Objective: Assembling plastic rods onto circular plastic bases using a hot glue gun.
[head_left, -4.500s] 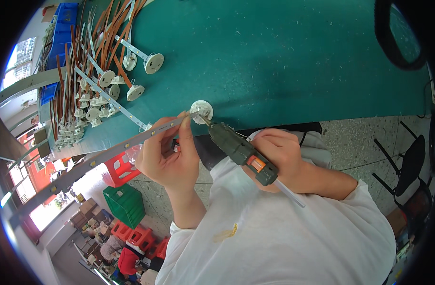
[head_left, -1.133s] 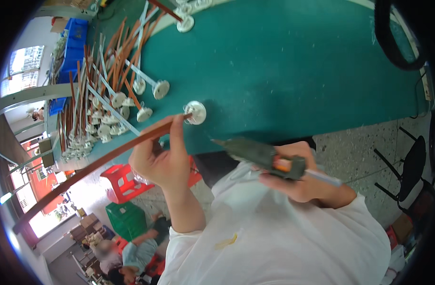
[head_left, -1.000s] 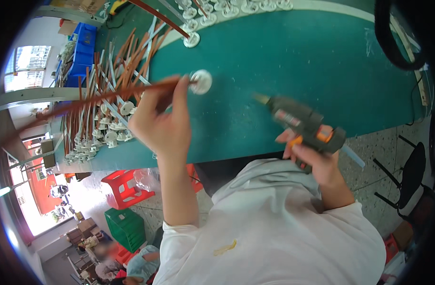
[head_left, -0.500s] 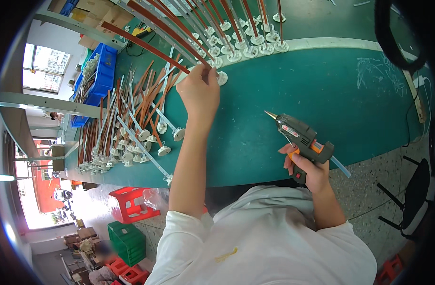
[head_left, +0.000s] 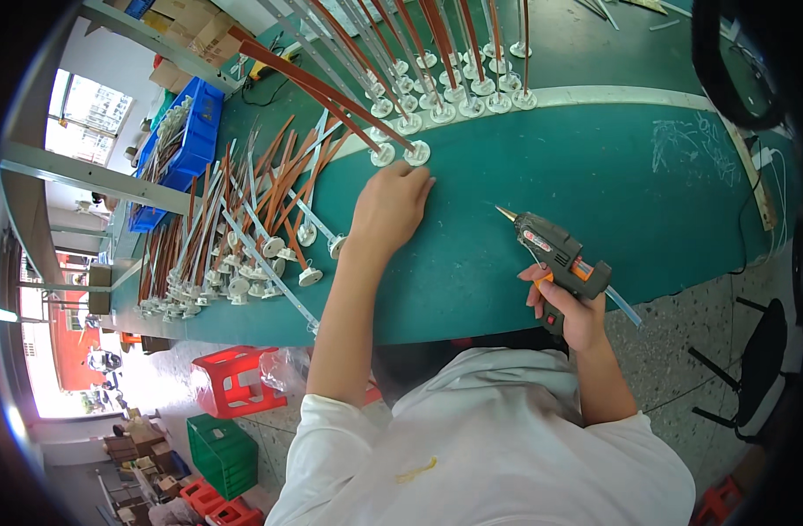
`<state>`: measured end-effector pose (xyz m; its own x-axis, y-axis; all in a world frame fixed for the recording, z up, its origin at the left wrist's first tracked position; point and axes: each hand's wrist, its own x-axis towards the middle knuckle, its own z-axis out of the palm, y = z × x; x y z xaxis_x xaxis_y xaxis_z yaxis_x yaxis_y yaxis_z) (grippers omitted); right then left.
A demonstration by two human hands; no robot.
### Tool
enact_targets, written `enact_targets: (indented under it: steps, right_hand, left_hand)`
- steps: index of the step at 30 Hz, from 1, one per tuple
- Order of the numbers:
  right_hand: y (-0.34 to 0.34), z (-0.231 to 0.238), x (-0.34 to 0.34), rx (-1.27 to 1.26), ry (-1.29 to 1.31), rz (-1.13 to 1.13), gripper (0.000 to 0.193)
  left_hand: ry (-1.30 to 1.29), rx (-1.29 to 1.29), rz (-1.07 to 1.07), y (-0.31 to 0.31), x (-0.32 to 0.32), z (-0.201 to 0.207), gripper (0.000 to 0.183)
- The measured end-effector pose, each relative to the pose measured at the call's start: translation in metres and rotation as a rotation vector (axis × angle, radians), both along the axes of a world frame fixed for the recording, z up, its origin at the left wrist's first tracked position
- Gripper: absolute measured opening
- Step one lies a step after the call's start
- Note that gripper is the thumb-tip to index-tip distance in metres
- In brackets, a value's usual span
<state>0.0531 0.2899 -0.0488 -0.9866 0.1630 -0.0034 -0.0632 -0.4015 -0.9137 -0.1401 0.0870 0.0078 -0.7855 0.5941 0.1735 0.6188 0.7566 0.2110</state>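
My right hand grips a black and orange hot glue gun, its metal nozzle pointing away to the left and a clear glue stick sticking out of its back. My left hand is over the green table, its bent fingers mostly hidden behind the back of the hand. Just beyond it stands a brown strip on a round white base; whether the fingertips touch it I cannot tell. Beside this is another brown strip on a white base. Behind them, several brown and grey strips stand upright on similar bases.
Loose strips with white bases lie piled on the table's left. A blue crate stands behind the pile. A pale rail crosses the green tabletop. A red stool and a black chair flank the table.
My left hand has come off the brown strip and moved slightly nearer and right. That strip now stands on its base among the others. The glue gun has barely moved.
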Motion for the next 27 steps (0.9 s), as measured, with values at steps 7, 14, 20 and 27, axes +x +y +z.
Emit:
enact_targets:
  steps: [7, 14, 20, 27]
  right_hand:
    - [0.000, -0.002, 0.002, 0.008, 0.007, -0.027, 0.015]
    - [-0.002, 0.002, 0.003, 0.089, -0.063, -0.023, 0.018]
    - [-0.005, 0.003, 0.001, 0.149, -0.014, -0.007, 0.018]
    - [-0.012, 0.012, 0.010, 0.256, -0.071, -0.010, 0.019]
  left_hand:
    - [-0.190, 0.559, -0.179, -0.117, 0.098, 0.065, 0.014]
    - [0.296, 0.104, 0.811, -0.225, 0.135, 0.047, 0.026]
    - [0.057, 0.092, 0.958, -0.196, 0.115, 0.002, 0.032]
    - [-0.315, 0.787, 0.808, -0.177, 0.120, -0.016, 0.020]
